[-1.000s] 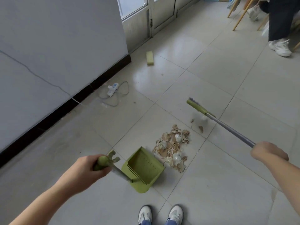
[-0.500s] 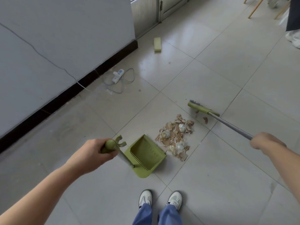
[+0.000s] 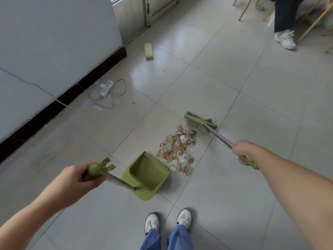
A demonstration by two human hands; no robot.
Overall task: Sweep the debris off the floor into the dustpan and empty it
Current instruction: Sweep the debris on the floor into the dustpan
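A pile of debris [image 3: 177, 150], torn brown cardboard bits and crumpled clear plastic, lies on the grey tiled floor. A green dustpan [image 3: 146, 175] rests on the floor with its open mouth touching the pile's near-left edge. My left hand [image 3: 79, 179] grips the top of the dustpan's long handle. My right hand [image 3: 246, 152] grips the broom handle. The green broom head [image 3: 200, 120] stands on the floor just beyond the pile's far side.
A white power strip [image 3: 106, 88] with looped cable lies by the left wall's black skirting. A green sponge block [image 3: 149, 51] sits near the door. Another person's leg and white shoe [image 3: 285, 39] stand among wooden chair legs at the top right. My own shoes [image 3: 168, 221] are below.
The broom head came down and closer to the pile, gathering the stray scraps against it. The dustpan has stayed against the pile. My view tilted down.
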